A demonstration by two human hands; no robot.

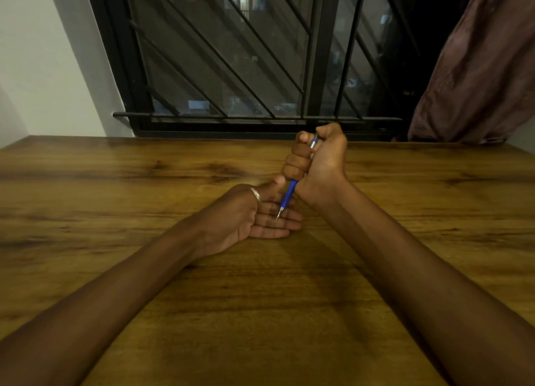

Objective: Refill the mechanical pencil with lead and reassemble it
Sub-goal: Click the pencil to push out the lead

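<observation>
From the head camera, two bare arms reach out over a brown wood table (115, 182).

The right hand (318, 159) is closed in a fist around a blue pencil (291, 193). The fingers wrap the top half of the pencil, and the thumb (304, 138) sits by its top end. A silver part of the pencil shows between the thumb and the fingers. The pencil is tilted, with its top far from the person and its tip down and near. The blue grip sticks out under the fist. The thin metal tip (279, 213) points down at the other hand.

The left hand (246, 217) lies on the table with the palm up and turned a bit to the side. Its fingers (283, 224) are flat and pressed close together, pointing to the right. It holds nothing. The pencil tip is just over these fingers or touching them; I cannot tell which. A silver ring (256, 194) is on the thumb of this hand. The thumb tip is a bit blurry and sits close to the pencil grip.

Behind the table is a dark window (231, 52) with black bars. A brown curtain (477, 67) hangs at the right. A white wall (43, 67) is at the left.
</observation>
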